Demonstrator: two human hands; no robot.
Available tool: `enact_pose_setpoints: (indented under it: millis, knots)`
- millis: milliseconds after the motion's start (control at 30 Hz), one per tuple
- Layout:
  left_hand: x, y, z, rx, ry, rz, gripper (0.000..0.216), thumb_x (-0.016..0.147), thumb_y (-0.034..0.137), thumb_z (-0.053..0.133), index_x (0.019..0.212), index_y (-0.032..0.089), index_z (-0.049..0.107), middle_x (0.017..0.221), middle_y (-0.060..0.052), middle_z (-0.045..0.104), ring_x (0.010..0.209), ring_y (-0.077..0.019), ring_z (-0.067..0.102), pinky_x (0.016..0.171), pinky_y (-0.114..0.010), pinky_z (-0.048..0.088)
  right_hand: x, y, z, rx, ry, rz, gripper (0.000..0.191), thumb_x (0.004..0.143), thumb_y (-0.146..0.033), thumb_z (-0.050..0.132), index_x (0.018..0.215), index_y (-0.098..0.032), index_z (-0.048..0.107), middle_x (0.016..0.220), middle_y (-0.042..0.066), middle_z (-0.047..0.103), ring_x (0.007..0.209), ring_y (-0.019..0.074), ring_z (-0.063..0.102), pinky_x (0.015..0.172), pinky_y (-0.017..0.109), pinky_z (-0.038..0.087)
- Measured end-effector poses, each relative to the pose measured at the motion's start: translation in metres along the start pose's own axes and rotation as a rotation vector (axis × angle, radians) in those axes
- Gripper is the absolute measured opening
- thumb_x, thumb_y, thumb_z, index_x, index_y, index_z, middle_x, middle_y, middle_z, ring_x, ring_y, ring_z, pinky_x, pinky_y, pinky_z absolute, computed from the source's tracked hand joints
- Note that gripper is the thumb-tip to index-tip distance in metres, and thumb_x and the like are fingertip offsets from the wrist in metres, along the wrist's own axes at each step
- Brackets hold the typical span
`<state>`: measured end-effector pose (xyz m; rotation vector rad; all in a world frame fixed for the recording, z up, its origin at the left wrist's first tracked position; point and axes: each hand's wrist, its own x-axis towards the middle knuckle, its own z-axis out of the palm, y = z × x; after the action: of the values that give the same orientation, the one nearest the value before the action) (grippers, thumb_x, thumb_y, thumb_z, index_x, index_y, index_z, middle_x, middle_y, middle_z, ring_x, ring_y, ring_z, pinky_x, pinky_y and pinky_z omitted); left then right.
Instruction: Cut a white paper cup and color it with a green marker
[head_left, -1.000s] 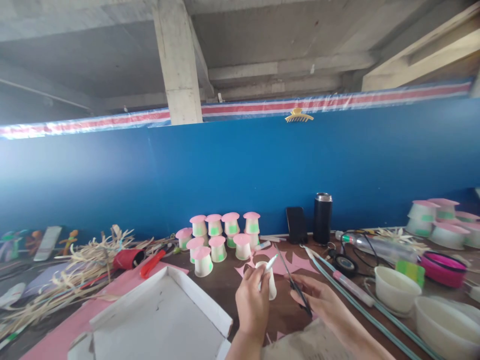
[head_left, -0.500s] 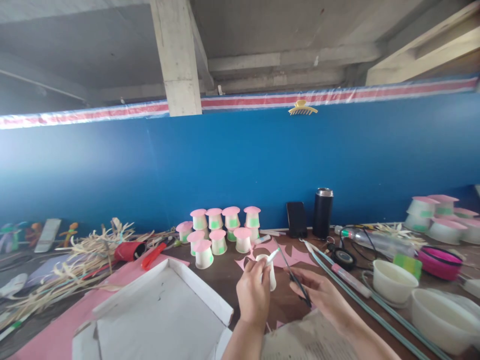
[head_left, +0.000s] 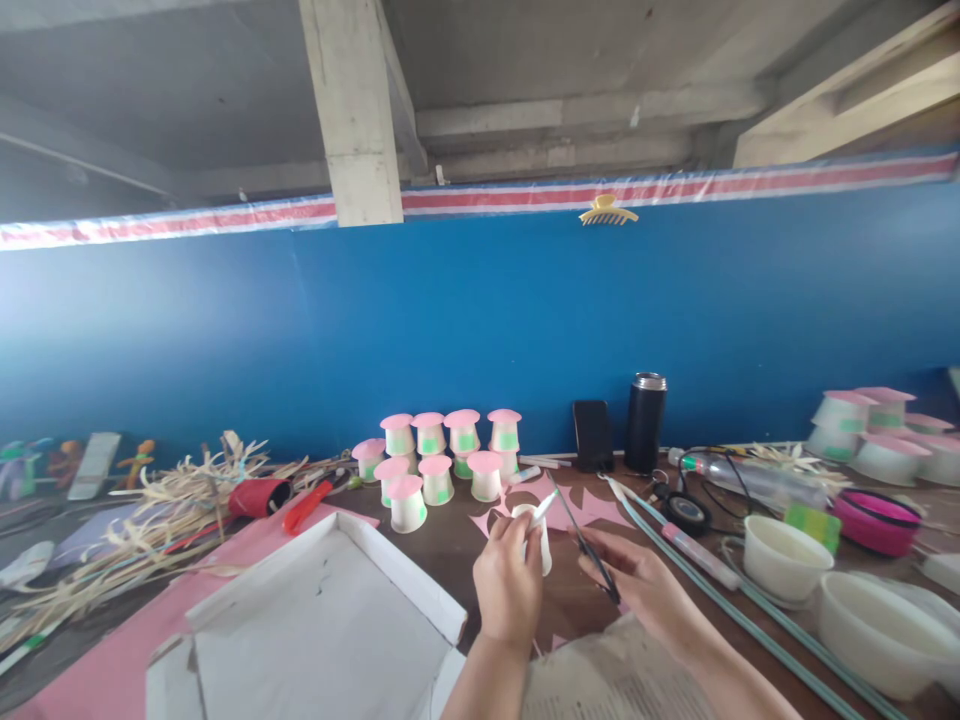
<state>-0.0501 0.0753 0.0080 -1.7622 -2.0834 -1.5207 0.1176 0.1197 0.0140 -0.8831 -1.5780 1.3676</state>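
My left hand [head_left: 504,578] is closed, pinching a slim white piece with a greenish tip [head_left: 541,507] that points up and to the right. Against its fingers is a small white paper cup [head_left: 545,553], partly covered by the hand; whether the fingers also grip it I cannot tell. Scissors with black handles [head_left: 604,575] are in my right hand [head_left: 628,568], their blades pointing up and left, close to the white piece's tip. Behind both hands lie pink paper scraps [head_left: 577,503]. Farther back left stand several upturned white cups topped with pink discs [head_left: 407,505].
A white open cardboard box [head_left: 300,620] lies left, on pink paper, near a bundle of pale strips [head_left: 187,490]. A phone [head_left: 592,436] and a black flask [head_left: 646,425] stand at the blue wall. Right are pale blue tubes [head_left: 697,565] and white bowls [head_left: 787,560].
The scissors and my right hand have shifted very slightly. My left hand keeps its pinch on the white piece, and the camera view has moved a little.
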Motion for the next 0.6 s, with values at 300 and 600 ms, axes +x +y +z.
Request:
enact_pose_setpoints:
  millis: [300, 600]
  knots:
    - [-0.004, -0.003, 0.006, 0.019, -0.024, 0.130, 0.023, 0.094, 0.031, 0.048, 0.105, 0.025, 0.067, 0.093, -0.003, 0.069, 0.082, -0.0167, 0.065, 0.069, -0.022, 0.044, 0.005, 0.014, -0.001, -0.079, 0.119, -0.038, 0.046, 0.071, -0.036, 0.074, 0.115, -0.025, 0.071, 0.100, 0.004, 0.073, 0.081, 0.0216, 0.063, 0.061, 0.027, 0.050]
    - [-0.005, -0.001, 0.006, -0.004, -0.057, 0.157, 0.022, 0.095, 0.029, 0.046, 0.091, 0.023, 0.067, 0.081, -0.002, 0.067, 0.070, -0.0142, 0.061, 0.063, -0.022, 0.039, 0.005, 0.021, -0.005, -0.240, 0.197, -0.079, 0.047, 0.074, -0.038, 0.067, 0.119, -0.023, 0.068, 0.113, 0.006, 0.071, 0.077, 0.0214, 0.067, 0.067, 0.032, 0.057]
